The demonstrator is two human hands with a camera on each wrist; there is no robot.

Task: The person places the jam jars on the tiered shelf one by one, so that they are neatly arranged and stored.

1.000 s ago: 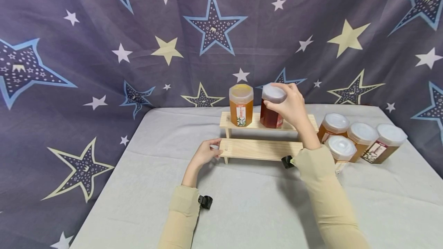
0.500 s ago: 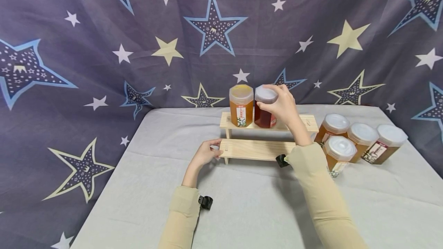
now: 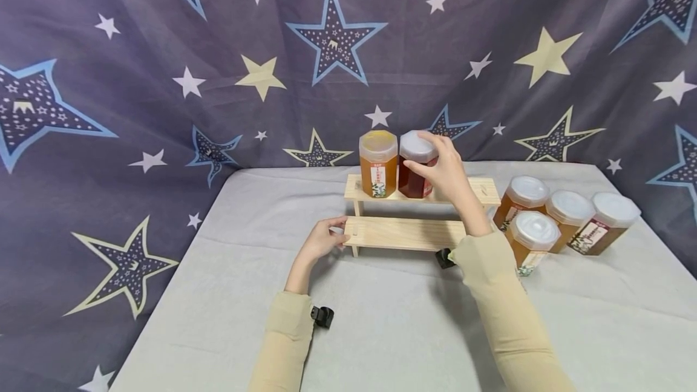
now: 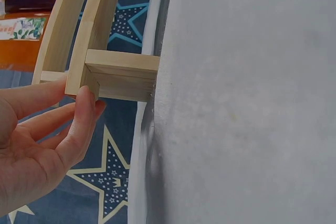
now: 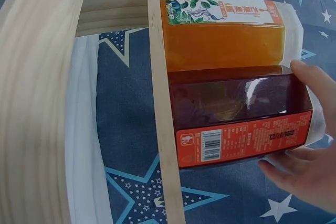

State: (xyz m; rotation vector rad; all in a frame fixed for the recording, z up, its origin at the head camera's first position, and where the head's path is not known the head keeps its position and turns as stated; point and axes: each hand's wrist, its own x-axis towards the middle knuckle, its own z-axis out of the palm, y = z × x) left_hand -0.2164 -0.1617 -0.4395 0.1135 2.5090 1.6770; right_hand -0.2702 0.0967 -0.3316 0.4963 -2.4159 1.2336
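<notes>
While left hand point(image 3: 322, 241) pinches left edge of stand point(image 3: 403, 233), right hand point(image 3: 449, 171) grips dark jar point(image 3: 412, 178): apparently shelving; release likely needed.

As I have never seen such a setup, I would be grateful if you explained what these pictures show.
There is no machine: someone is working with a bare left hand and right hand. The wide view is taken from the head, looking forward and down; the two sideways-looking ones come from each wrist. The right hand grips a dark red jar near its lid, beside an amber jar, on the upper step of a wooden stand. The left hand holds the stand's lower left corner. Four more jars stand rightward on the grey cloth.
</notes>
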